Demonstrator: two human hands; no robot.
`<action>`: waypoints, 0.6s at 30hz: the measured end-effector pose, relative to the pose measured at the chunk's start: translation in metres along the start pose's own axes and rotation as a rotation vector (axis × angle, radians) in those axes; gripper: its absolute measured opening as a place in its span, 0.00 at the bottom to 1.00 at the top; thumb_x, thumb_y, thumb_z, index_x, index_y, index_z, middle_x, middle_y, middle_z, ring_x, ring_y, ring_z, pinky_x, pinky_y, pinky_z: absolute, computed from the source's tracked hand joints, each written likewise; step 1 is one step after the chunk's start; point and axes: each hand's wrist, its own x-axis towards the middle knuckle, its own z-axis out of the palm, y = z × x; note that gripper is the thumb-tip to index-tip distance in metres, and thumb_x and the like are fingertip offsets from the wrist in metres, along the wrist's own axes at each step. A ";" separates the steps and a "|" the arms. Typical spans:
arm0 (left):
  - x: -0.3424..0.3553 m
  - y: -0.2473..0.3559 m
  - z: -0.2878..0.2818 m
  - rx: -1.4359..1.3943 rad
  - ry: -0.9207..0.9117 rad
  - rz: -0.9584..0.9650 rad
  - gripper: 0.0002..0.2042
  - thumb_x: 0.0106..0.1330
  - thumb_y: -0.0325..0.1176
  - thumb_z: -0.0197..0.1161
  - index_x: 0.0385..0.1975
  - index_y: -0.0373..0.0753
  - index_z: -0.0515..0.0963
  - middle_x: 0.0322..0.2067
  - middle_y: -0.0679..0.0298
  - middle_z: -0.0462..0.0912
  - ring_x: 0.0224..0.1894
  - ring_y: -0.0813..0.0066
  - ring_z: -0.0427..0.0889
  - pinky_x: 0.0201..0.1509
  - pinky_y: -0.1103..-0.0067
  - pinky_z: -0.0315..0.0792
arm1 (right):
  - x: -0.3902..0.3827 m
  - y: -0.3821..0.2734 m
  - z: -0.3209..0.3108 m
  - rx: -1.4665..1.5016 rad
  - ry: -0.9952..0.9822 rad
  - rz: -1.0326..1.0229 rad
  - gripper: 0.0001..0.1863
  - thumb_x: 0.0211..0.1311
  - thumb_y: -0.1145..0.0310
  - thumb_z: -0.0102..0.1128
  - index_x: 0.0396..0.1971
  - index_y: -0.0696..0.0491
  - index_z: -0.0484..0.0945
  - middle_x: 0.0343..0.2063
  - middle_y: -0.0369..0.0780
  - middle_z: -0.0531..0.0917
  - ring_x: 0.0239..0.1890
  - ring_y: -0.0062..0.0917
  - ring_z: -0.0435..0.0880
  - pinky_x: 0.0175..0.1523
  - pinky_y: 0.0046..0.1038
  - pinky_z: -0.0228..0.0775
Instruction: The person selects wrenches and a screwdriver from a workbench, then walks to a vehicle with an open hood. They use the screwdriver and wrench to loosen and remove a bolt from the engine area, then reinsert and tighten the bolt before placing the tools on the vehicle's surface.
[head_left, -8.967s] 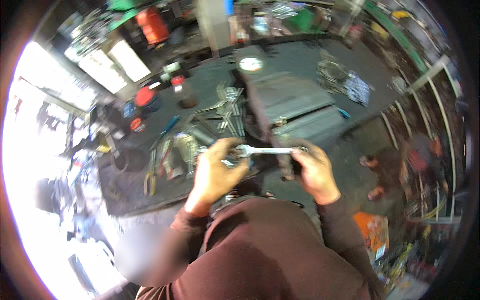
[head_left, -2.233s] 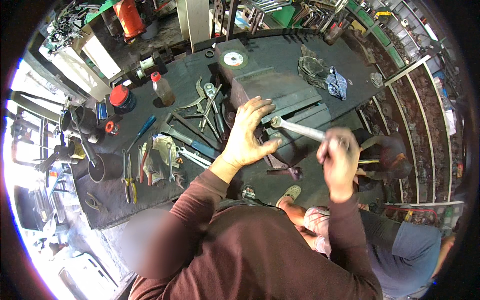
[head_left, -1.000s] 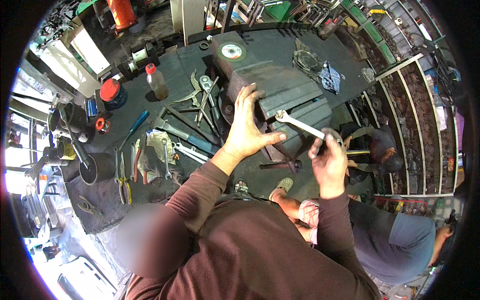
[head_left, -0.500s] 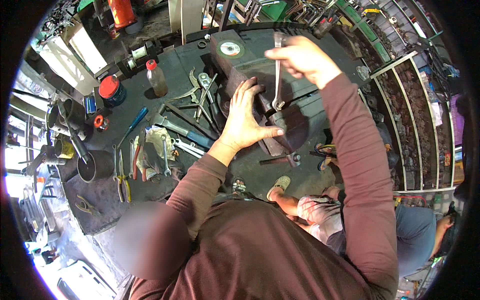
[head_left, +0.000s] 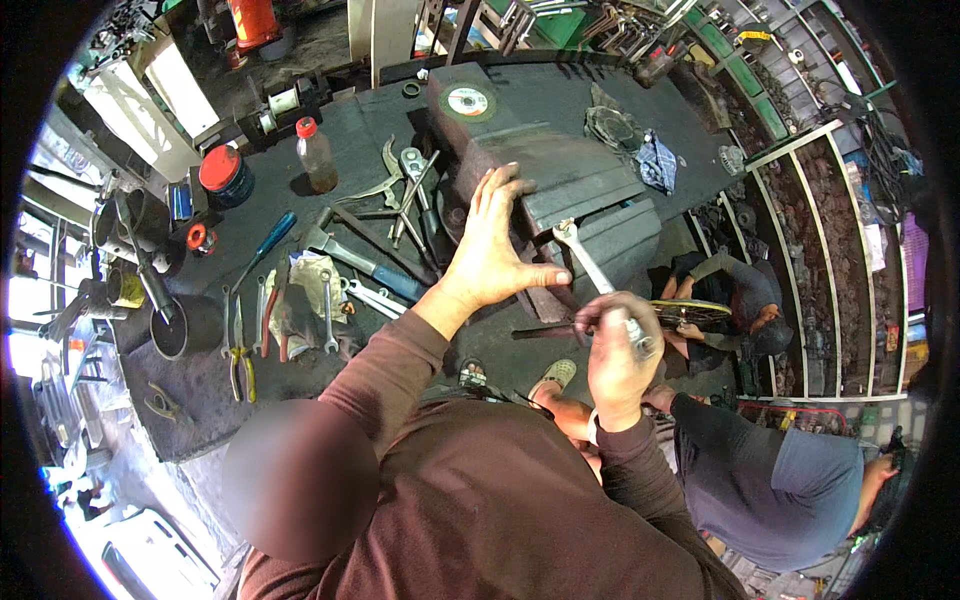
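Observation:
My left hand (head_left: 495, 240), fingers spread and thumb stretched to the right, rests against the near left part of a large dark metal bench vise (head_left: 585, 175). My right hand (head_left: 622, 345) is closed on the near end of a long combination wrench (head_left: 590, 262), slightly blurred. The wrench's far end sits on a small fitting at the vise jaws; what exactly it grips is too small to tell. A cutting disc (head_left: 466, 101) lies on the block behind the vise.
The dark workbench (head_left: 350, 120) carries hammers, pliers, wrenches, a screwdriver, a bottle (head_left: 317, 160) and a red-lidded tub (head_left: 225, 183) to the left. A cloth (head_left: 655, 162) lies at the back right. Two other people (head_left: 740, 300) (head_left: 800, 480) work low on the right, near metal racks (head_left: 820, 260).
Over the last half second my right hand has swung from the far side down toward me and rightward, turning the wrench with it. My left hand has stayed on the vise.

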 end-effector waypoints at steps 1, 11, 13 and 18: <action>0.000 -0.001 0.000 0.007 0.002 0.007 0.62 0.31 0.59 0.89 0.69 0.37 0.65 0.75 0.44 0.57 0.79 0.38 0.51 0.82 0.51 0.51 | 0.000 -0.010 0.009 -0.359 -0.140 -0.178 0.06 0.70 0.74 0.64 0.43 0.59 0.84 0.32 0.42 0.84 0.34 0.31 0.85 0.41 0.31 0.77; -0.001 0.003 -0.006 0.053 0.015 -0.011 0.60 0.34 0.57 0.89 0.70 0.39 0.65 0.76 0.46 0.57 0.79 0.38 0.51 0.82 0.52 0.52 | 0.136 -0.108 0.005 -0.452 -0.436 0.126 0.14 0.77 0.61 0.61 0.39 0.57 0.85 0.23 0.39 0.85 0.21 0.24 0.83 0.28 0.25 0.74; 0.000 0.006 -0.002 0.033 -0.002 -0.027 0.61 0.35 0.59 0.88 0.71 0.37 0.65 0.76 0.44 0.55 0.80 0.42 0.51 0.82 0.53 0.50 | 0.136 -0.092 -0.020 -0.215 -0.139 0.130 0.15 0.80 0.60 0.58 0.41 0.57 0.84 0.22 0.34 0.82 0.21 0.17 0.78 0.25 0.20 0.69; -0.003 0.006 0.000 -0.005 0.009 -0.040 0.58 0.35 0.54 0.88 0.70 0.41 0.66 0.77 0.47 0.55 0.80 0.39 0.50 0.82 0.52 0.53 | 0.149 0.000 -0.065 0.282 -0.014 0.641 0.13 0.81 0.60 0.56 0.44 0.56 0.81 0.21 0.34 0.76 0.20 0.22 0.72 0.26 0.27 0.65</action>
